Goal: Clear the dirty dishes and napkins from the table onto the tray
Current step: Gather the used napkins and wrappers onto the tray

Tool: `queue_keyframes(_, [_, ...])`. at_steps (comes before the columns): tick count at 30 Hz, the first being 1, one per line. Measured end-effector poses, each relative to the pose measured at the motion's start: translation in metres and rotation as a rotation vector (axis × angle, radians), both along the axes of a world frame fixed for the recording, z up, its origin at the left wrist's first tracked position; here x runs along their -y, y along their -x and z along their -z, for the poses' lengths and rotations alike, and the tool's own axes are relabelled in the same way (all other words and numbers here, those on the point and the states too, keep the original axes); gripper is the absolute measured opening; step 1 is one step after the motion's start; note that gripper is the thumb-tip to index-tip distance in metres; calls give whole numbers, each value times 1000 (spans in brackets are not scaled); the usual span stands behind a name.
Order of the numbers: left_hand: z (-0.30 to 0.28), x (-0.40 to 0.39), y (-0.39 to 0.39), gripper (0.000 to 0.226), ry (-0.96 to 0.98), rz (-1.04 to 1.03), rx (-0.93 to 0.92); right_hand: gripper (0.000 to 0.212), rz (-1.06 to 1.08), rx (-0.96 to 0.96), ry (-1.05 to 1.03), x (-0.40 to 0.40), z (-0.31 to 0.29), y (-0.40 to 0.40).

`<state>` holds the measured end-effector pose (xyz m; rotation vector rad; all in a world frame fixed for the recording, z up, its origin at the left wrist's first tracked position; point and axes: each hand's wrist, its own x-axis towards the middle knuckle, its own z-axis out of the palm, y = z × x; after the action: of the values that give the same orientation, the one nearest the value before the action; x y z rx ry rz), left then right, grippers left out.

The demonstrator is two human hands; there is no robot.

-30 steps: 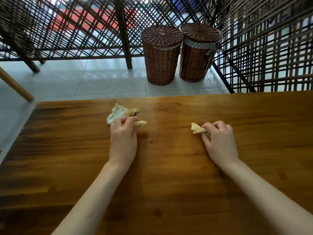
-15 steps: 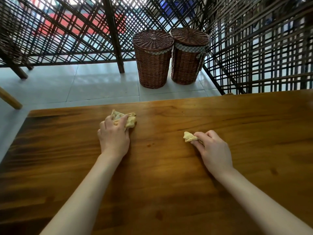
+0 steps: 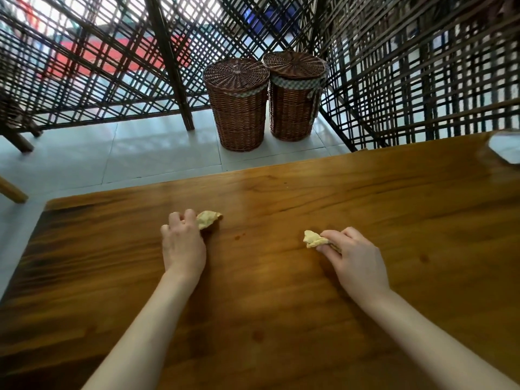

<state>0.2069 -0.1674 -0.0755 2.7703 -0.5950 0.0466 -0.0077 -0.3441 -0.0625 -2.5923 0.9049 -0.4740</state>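
— While both hands sit low over the table (image 3: 281, 319), what are the fingers doing?

— The left hand (image 3: 183, 246) has its fingers curled down around a crumpled yellowish napkin (image 3: 208, 218). Only a bit of the wad shows, poking out to the right past the knuckles. The right hand (image 3: 357, 260) pinches a second napkin (image 3: 314, 239) between thumb and fingertips; that wad sticks out to the left of the hand.

— Are the napkins on the wood or lifted?

— Each is at the tabletop or just over it. I cannot tell whether either one actually touches the surface.

— How do the two hands stand to each other?

— Well apart, left hand a little farther from the body than the right, with bare wood between them. A small dark spot (image 3: 237, 237) marks the wood just right of the left hand.

— Any sign of dishes?

— At the far right edge of the view, on the table's far corner, there is a pale, shiny thing (image 3: 503, 147), cut off by the frame and too blurred to name.

— And past the table?

— Pale floor tiles (image 3: 126, 156), then two lidded wicker baskets (image 3: 239, 108) side by side, touching or nearly so. Dark lattice screens (image 3: 408, 80) stand behind and to both sides. A wooden leg (image 3: 12, 190) shows at the left edge.
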Motion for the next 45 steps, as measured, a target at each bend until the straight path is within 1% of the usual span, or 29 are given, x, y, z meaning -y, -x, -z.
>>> queue_keyframes(3, [-8, -5, 12, 32, 31, 0, 6, 27, 81, 54, -79, -7, -7, 23])
queue_keyframes(6, [-26, -3, 41, 29, 82, 16, -34, 31, 136, 69, -157, -17, -15, 51])
queue_keyframes(10, [-61, 1, 104, 31, 180, 86, -96, 34, 159, 37, -205, -27, -39, 89])
queue_keyframes(14, [-91, 0, 180, 47, 235, 202, -157, 30, 199, 43, -227, -34, -69, 146])
queue_keyframes(17, [-112, 0, 235, 47, 252, 223, -218, 29, 248, 59, -238, -38, -92, 199])
queue_keyframes(20, [-126, 2, 266, 44, 223, 206, -252, 32, 278, 84, -241, -46, -105, 244])
queue_keyframes(24, [-137, 12, 292, 44, 245, 209, -228, 33, 283, 82, -273, -48, -111, 292])
queue_keyframes(27, [-136, 27, 308, 44, 252, 218, -204, 33, 282, 76, -278, -43, -105, 310])
queue_keyframes(32, [-115, 51, 302, 43, 259, 235, -195, 30, 198, 81, -290, -34, -85, 297])
queue_keyframes(34, [-104, 62, 289, 38, 225, 232, -178, 30, 181, 76, -278, -25, -78, 279])
queue_keyframes(37, [-88, 79, 262, 27, 147, 244, -159, 29, 155, 68, -273, -10, -65, 245])
queue_keyframes(40, [-73, 95, 229, 18, 116, 275, -156, 27, 131, 71, -254, 6, -53, 208])
queue_keyframes(45, [-50, 128, 184, 17, 101, 357, -185, 29, 109, 62, -217, 23, -29, 160])
